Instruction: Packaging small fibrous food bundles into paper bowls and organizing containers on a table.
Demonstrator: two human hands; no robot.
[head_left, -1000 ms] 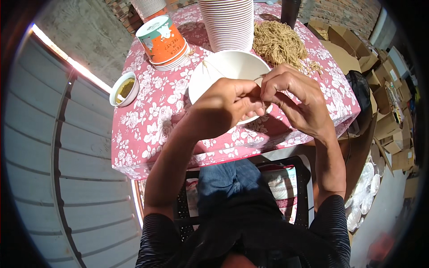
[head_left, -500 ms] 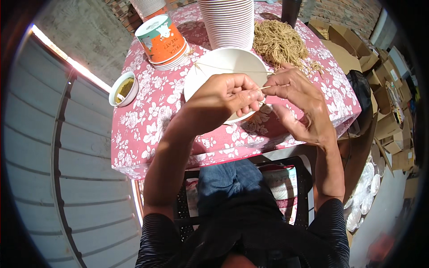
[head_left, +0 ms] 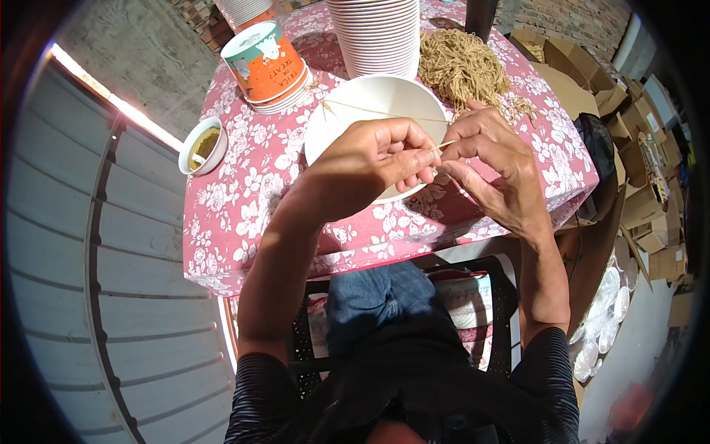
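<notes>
A white-lined paper bucket (head_left: 359, 96) stands on the table before me, its open mouth facing up, its lower part mostly behind my hands. A thin tan string (head_left: 384, 113) stretches across its mouth from a knot at the far left of the rim toward my right hand. My left hand (head_left: 384, 154) is at the bucket's near right rim, thumb and fingers pinched on a short end of string. Close beside it, my right hand (head_left: 497, 166) pinches the same string between thumb and forefinger. The exact spot where the fingertips meet is partly hidden.
Behind the bucket rises a tall stack of white buckets (head_left: 373, 37). Right of it lies a tangled heap of tan strings (head_left: 462, 66). Upturned orange buckets (head_left: 270, 70) stand nested at the left, near a white bowl (head_left: 203, 146) of greenish-brown contents. Cardboard boxes (head_left: 654, 189) crowd the right.
My right thumb has moved up and in toward the forefinger, closing the wider gap. The short string end now shows more between the two hands; my left hand has barely moved.
</notes>
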